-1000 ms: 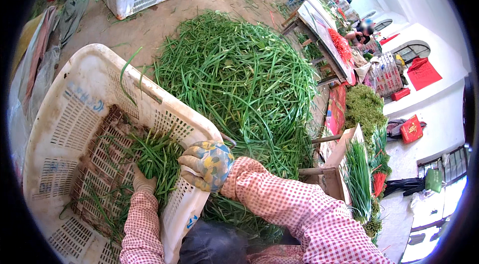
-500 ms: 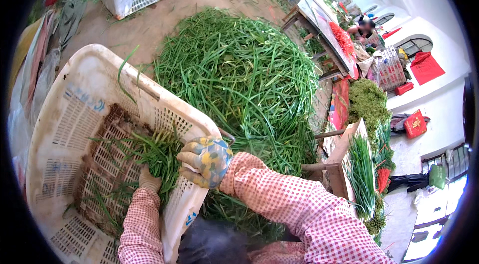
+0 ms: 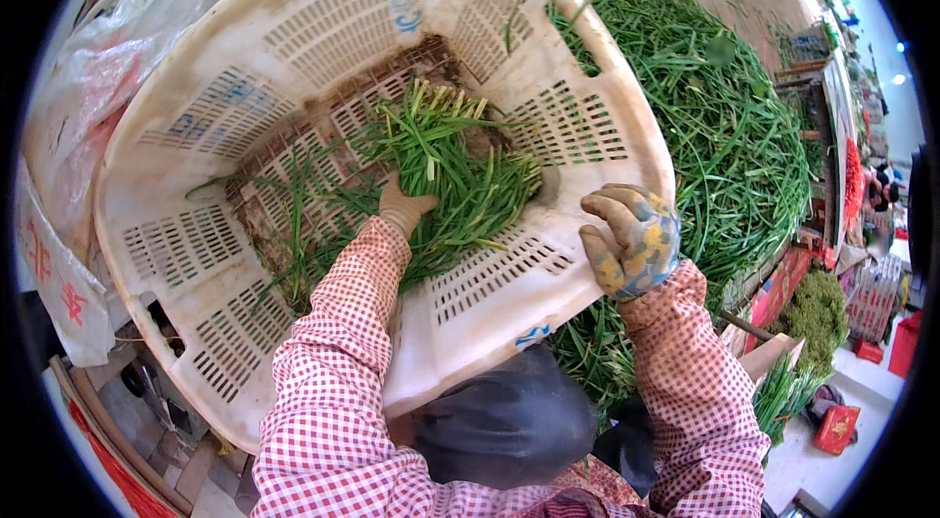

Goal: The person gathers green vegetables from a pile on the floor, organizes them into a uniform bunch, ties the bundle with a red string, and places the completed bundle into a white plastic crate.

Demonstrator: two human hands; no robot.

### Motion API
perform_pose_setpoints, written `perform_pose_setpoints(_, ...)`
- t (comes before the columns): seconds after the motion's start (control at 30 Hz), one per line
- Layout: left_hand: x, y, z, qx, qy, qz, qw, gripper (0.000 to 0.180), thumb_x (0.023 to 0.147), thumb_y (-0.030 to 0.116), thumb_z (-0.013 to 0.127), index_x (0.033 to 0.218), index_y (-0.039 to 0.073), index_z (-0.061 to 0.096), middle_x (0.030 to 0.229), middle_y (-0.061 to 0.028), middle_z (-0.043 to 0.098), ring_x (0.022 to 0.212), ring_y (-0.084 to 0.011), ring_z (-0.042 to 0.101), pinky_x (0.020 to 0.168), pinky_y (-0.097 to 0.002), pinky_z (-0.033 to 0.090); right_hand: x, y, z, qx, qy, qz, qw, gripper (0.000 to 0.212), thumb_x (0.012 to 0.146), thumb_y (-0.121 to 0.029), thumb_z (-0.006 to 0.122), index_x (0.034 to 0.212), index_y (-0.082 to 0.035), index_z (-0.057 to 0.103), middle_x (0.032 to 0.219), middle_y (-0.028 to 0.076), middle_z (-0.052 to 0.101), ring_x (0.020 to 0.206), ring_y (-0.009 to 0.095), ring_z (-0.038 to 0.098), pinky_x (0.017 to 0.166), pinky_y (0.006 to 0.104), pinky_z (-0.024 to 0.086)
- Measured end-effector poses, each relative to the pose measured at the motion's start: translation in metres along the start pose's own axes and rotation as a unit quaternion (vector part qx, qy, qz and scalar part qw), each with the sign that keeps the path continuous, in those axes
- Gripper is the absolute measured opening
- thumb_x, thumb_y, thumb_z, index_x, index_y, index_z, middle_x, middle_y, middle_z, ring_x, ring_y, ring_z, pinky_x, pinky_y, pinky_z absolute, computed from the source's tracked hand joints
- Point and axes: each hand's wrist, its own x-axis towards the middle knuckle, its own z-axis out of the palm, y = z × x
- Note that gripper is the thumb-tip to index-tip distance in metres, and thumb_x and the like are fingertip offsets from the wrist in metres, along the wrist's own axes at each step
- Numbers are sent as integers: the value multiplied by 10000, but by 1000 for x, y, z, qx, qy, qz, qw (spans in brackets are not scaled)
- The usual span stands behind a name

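Note:
A dirty white plastic crate with slotted walls tilts its open side toward me. Deep inside, my left hand, in a tan glove, is closed on a bunch of chives; its fingers are partly hidden by the leaves. Pale cut ends of the bunch point toward the far wall. Another clump, with its ends to the right, lies beside it against the crate's right wall. My right hand, in a blue and yellow patterned glove, is closed over the right rim corner. Loose leaves lie on the crate's brown-stained bottom.
Right of the crate, a large heap of chives covers the floor. Beyond it stand a wooden table and a wooden box with upright green bundles. Plastic sacks crowd the left. My dark-covered knee is below the crate.
My view has swung left, so the crate fills more of it and the heap sits farther right. My left hand's chives show more fully. My right hand stays on the rim.

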Motion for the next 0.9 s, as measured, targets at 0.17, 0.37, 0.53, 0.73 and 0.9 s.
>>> perform_pose_setpoints(0.17,-11,-6,-8,-71,-30,22,997,1051,655,212,825,1431,-85,183,1295,-221,508,1157,-264,528,1007,-295,406,27,-13,-7,-65,-284,167,942,591,716,-338,730,1195,-27,578,1131,207,610,1059,367,581,940,437,455)
perform_pose_setpoints(0.37,-43,-3,-11,-188,-35,144,971,787,735,176,760,1343,-59,320,1236,-146,569,1113,-230,562,979,-303,425,94,-9,62,181,-340,256,886,1122,656,-455,817,1454,0,173,1436,227,349,1323,342,353,1092,424,318)
perform_pose_setpoints(0.53,-59,10,-8,31,14,193,981,656,751,181,726,1294,0,406,1115,-189,601,1038,-302,588,914,-340,464,95,-19,131,608,-163,280,725,1118,633,-361,867,1460,-48,182,1346,152,440,1234,250,439,1025,391,388)
perform_pose_setpoints(0.73,-52,-25,13,-8,-56,278,959,412,830,131,629,1209,17,515,1152,-112,590,1093,-255,539,965,-312,441,104,-15,138,630,-100,345,688,1047,713,-140,791,1490,-145,90,1214,81,495,1074,202,519,921,343,469)
perform_pose_setpoints(0.9,-47,-37,22,-279,-138,225,923,394,887,110,556,1266,36,476,1203,-96,574,1149,-238,503,1021,-311,406,107,-22,140,599,-115,286,739,754,738,-11,712,1398,-62,350,1124,73,552,975,157,559,881,300,480)
